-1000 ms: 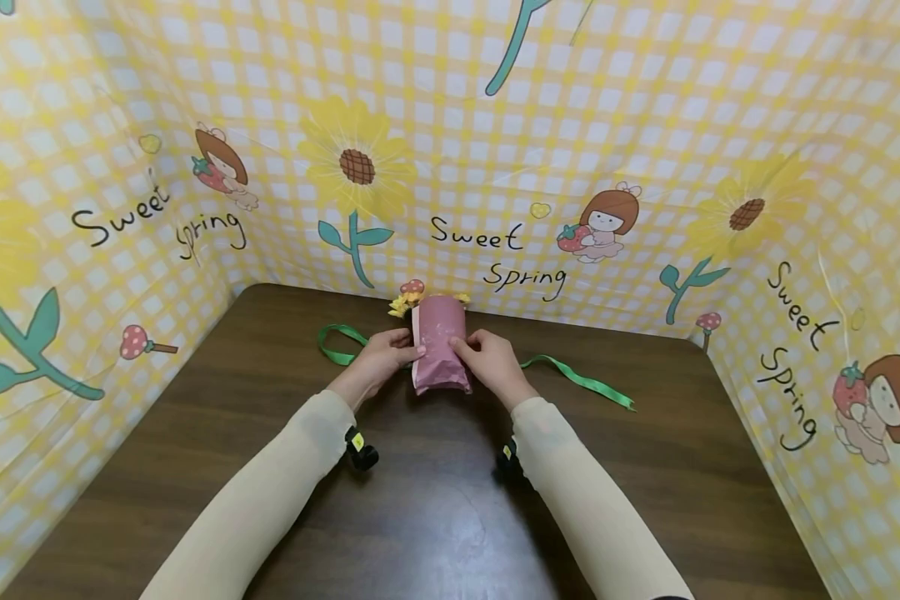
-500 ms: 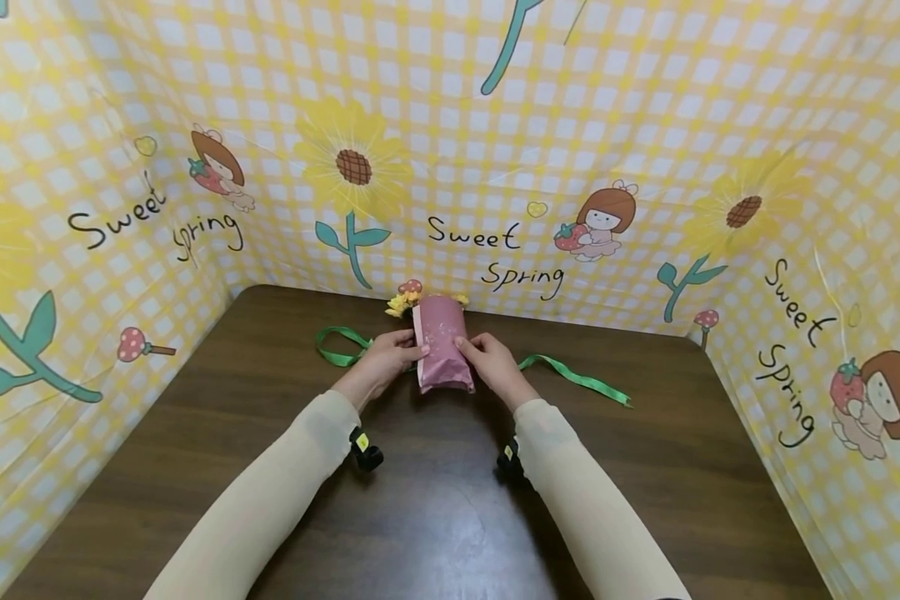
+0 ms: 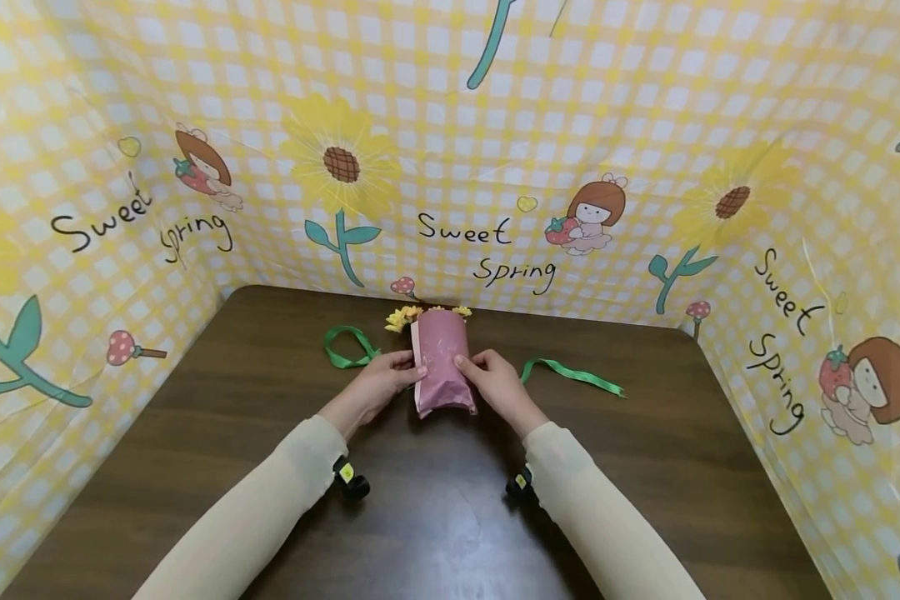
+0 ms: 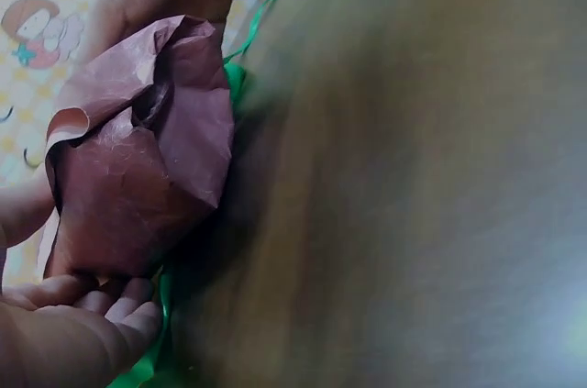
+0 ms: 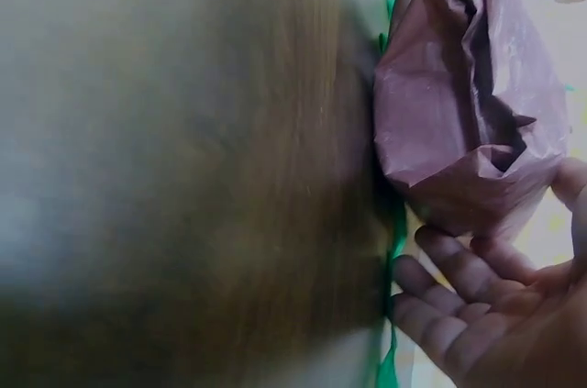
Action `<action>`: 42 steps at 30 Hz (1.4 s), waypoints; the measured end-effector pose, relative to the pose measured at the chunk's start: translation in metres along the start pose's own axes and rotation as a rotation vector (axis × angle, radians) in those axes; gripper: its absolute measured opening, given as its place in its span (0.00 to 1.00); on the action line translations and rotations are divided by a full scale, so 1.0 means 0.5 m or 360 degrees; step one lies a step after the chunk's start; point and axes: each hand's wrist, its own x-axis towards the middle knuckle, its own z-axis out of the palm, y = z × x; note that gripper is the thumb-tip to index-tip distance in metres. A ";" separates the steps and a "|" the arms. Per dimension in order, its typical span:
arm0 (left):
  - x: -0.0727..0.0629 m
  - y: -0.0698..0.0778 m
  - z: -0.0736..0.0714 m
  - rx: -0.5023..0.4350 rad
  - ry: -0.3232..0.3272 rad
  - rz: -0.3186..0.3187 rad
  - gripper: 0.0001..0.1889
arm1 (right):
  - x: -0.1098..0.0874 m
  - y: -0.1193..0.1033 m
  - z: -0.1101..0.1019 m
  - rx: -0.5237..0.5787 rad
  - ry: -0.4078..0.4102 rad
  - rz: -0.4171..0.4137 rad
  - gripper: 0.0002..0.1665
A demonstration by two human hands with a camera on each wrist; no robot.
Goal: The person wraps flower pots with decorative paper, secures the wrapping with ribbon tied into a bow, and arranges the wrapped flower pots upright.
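Observation:
A small bouquet wrapped in pink paper (image 3: pixel 442 358) is held at the far middle of the table, its folded lower end toward me. Yellow flowers (image 3: pixel 401 318) show past its far end. My left hand (image 3: pixel 378 383) grips its left side, thumb on top. From the right, my right hand (image 3: pixel 498 383) holds it, thumb on the front and fingers at the side. Creased folds of the paper's end (image 4: pixel 147 149) show in the left wrist view. The right wrist view shows the folded paper (image 5: pixel 468 104) between both hands. Paper hides the stems.
Green ribbon lies on the table on both sides: a loop (image 3: pixel 337 357) at left and a loose tail (image 3: pixel 581 376) at right. The brown wooden table (image 3: pixel 450 517) ends against a yellow checked cloth wall (image 3: pixel 420 125).
Both hands have drawn the bouquet slightly toward me, away from the table's back edge. The grip looks the same. The head view has shifted a little.

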 end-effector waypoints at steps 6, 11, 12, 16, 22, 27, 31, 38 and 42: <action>-0.026 -0.015 0.018 0.0024 -0.0034 0.0066 0.36 | -0.041 -0.003 -0.007 -0.0023 0.0016 0.0027 0.33; -0.051 -0.024 0.032 0.0074 -0.0039 0.0064 0.35 | -0.078 -0.006 -0.011 -0.0054 0.0000 0.0072 0.32; -0.057 -0.024 0.034 0.0086 -0.0033 0.0054 0.35 | -0.084 -0.006 -0.011 -0.0068 -0.0001 0.0072 0.32; -0.082 -0.024 0.043 0.0189 -0.0062 0.0060 0.34 | -0.107 -0.003 -0.013 -0.0115 0.0010 0.0050 0.31; -0.110 -0.022 0.057 0.0236 -0.0071 0.0060 0.34 | -0.133 -0.007 -0.019 -0.0159 -0.0010 0.0068 0.30; -0.119 -0.025 0.064 0.0233 -0.0042 0.0065 0.34 | -0.144 -0.014 -0.021 -0.0195 -0.0021 0.0093 0.30; -0.123 -0.025 0.066 0.0242 -0.0034 0.0076 0.34 | -0.146 -0.022 -0.019 -0.0235 0.0050 0.0021 0.30; -0.126 -0.017 0.067 0.0256 -0.0019 0.0082 0.33 | -0.146 -0.050 -0.012 -0.0508 0.0212 -0.0740 0.12; -0.125 -0.016 0.066 0.0267 -0.0022 0.0075 0.33 | -0.150 -0.062 -0.004 -0.0759 0.0195 -0.1038 0.06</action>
